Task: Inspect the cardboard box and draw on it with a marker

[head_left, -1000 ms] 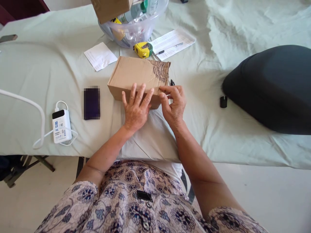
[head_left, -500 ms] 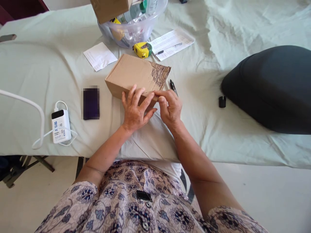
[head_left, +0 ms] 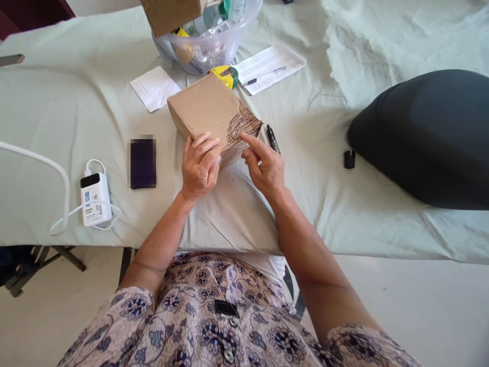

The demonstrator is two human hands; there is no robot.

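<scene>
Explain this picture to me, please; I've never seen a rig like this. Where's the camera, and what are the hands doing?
There's no machine: these are a person's bare hands, seen from one head-worn camera looking forward and down. The left hand curls over the near edge of a cardboard box. The right hand has its index finger at the box's scribbled corner; how firmly either grips, I can't tell. On the cloth lie a black marker, a yellow-green tape measure, papers and a white device with a cable. A full plastic tub stands beyond.
</scene>
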